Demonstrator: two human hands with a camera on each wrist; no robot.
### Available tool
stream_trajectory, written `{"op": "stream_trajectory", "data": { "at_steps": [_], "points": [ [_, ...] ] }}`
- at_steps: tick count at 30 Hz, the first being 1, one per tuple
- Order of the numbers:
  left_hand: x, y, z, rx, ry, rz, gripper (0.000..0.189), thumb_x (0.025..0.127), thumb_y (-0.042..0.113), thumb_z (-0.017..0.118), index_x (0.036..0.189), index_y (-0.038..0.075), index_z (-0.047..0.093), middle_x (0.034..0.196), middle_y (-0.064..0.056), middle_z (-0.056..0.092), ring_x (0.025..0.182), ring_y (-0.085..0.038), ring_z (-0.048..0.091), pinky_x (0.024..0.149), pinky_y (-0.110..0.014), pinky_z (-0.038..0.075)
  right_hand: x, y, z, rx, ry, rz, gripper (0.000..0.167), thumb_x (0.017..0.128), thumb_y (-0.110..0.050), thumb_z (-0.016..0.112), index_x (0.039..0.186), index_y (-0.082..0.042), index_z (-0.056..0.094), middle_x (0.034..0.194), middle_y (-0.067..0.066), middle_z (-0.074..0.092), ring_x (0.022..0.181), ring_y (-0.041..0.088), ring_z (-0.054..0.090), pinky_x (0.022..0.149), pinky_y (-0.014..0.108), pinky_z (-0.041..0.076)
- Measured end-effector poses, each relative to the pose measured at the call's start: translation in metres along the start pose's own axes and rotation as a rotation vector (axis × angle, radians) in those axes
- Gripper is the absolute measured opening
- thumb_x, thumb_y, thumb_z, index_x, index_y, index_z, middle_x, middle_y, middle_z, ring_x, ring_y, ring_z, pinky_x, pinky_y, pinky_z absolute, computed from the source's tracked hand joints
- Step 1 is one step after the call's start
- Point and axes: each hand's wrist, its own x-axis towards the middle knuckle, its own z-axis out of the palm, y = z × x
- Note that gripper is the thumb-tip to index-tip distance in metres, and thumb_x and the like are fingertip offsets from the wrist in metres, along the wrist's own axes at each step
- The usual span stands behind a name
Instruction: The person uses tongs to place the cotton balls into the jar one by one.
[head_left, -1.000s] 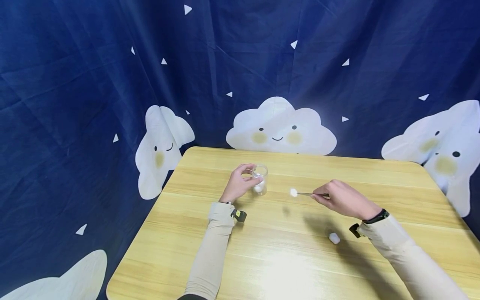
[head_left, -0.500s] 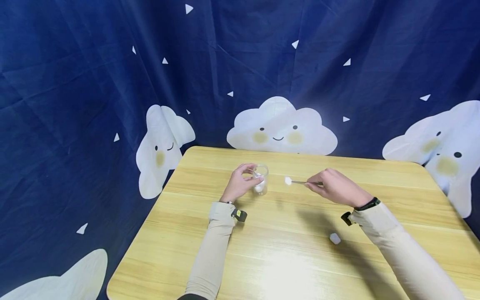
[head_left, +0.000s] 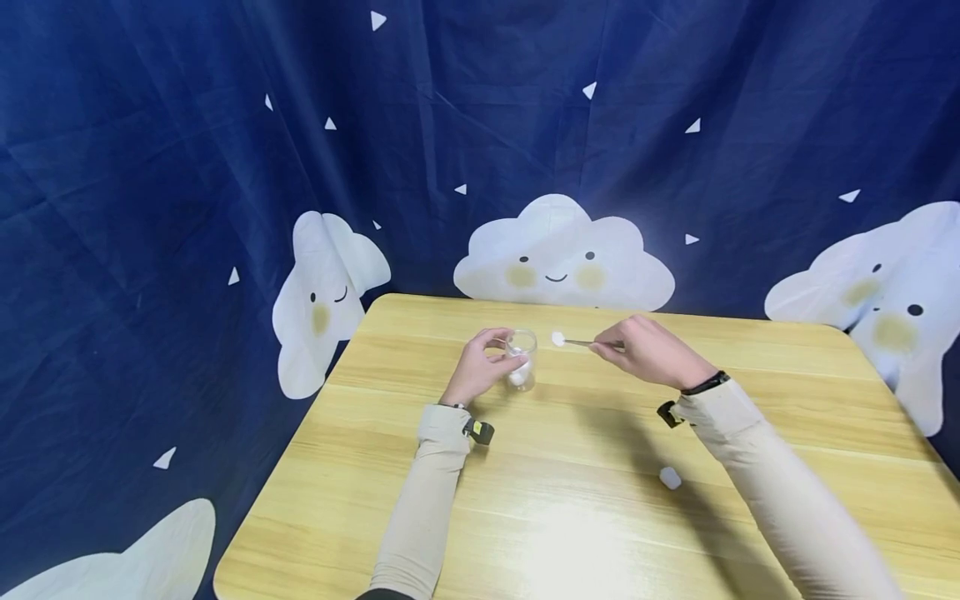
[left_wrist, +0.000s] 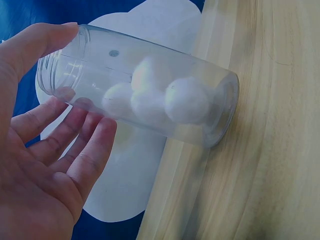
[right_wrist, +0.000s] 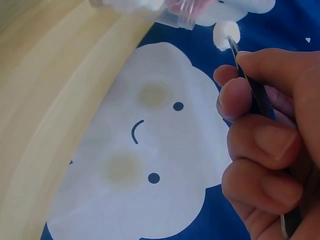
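A clear jar [left_wrist: 150, 52] with several white cotton balls [left_wrist: 187, 100] inside stands upright on the table. My left hand [head_left: 477, 367] grips it near the rim, thumb on one side and fingers on the other. My right hand [head_left: 651, 352] holds a pair of tweezers [right_wrist: 260, 97] between thumb and fingers. The tweezers' tips pinch one cotton ball [right_wrist: 226, 35], which hangs in the air just right of the jar's mouth, apart from it. In the right wrist view only part of the jar shows, at the top edge.
The wooden table [head_left: 360, 467] carries another cotton ball [head_left: 670, 477], lying front right below my right forearm. Behind the table hangs a dark blue curtain [head_left: 420, 108] printed with white clouds and small triangles.
My right hand has moved left and farther back with the tweezers and their cotton ball, bringing it closer to the jar's mouth. The left hand and the jar stay in place.
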Motion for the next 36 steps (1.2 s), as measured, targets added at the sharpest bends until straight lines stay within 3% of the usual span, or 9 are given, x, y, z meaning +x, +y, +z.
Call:
{"op": "stream_trajectory", "data": {
  "at_steps": [10, 18, 36],
  "points": [
    [0.000, -0.002, 0.001, -0.008, -0.008, -0.004, 0.059, 0.085, 0.021, 0.086, 0.137, 0.008, 0.062, 0.136, -0.012, 0.062, 0.122, -0.026, 0.061, 0.103, -0.032, 0.060, 0.021, 0.001, 0.007, -0.012, -0.004, 0.004, 0.037, 0.100, -0.013, 0.068, 0.065, -0.021, 0.056, 0.060, -0.013, 0.040, 0.055, 0.002, 0.036, 0.054, 0.020, 0.033],
    [0.000, -0.002, 0.001, -0.011, -0.004, 0.010, 0.057, 0.085, 0.022, 0.085, 0.136, 0.008, 0.063, 0.134, -0.010, 0.063, 0.122, -0.026, 0.061, 0.104, -0.033, 0.060, 0.031, 0.003, 0.014, 0.001, -0.012, -0.008, 0.042, 0.100, -0.013, 0.067, 0.062, -0.019, 0.050, 0.060, -0.013, 0.038, 0.054, 0.002, 0.033, 0.053, 0.019, 0.031],
    [0.000, -0.001, -0.001, -0.004, 0.001, 0.006, 0.059, 0.085, 0.024, 0.086, 0.136, 0.007, 0.063, 0.135, -0.009, 0.063, 0.123, -0.026, 0.061, 0.104, -0.034, 0.060, 0.040, 0.005, 0.025, 0.019, -0.024, -0.003, 0.037, 0.099, -0.012, 0.067, 0.064, -0.020, 0.059, 0.060, -0.011, 0.050, 0.054, 0.003, 0.041, 0.053, 0.021, 0.038]
  ]
}}
